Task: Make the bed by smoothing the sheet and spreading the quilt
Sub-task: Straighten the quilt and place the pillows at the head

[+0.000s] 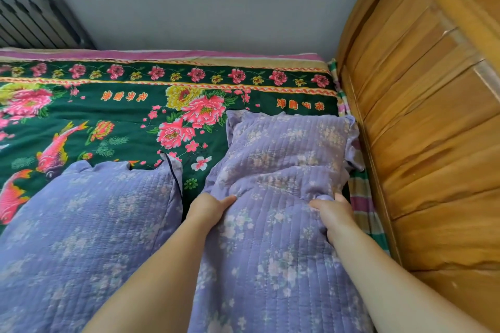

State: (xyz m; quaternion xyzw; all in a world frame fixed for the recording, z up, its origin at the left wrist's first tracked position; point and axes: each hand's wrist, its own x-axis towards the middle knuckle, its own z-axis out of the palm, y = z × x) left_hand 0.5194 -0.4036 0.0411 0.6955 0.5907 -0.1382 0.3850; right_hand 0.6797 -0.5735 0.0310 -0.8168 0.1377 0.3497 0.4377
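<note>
Both hands grip the lilac quilt [270,224] at centre frame: the left hand [209,209] pinches a fold, thumb on top, while the right hand [334,213] has its fingers curled round a bunched ridge. The quilt covers only the lower half of the picture; the green floral sheet [108,105] lies flat but uncovered above, so spreading looks barely half done. A wooden headboard [433,116] crowds the right edge, and a dark radiator [32,13] stands upper left.

Quilt [270,224] over sheet [108,105], headboard [422,116] to the right, wall [216,0] behind.
</note>
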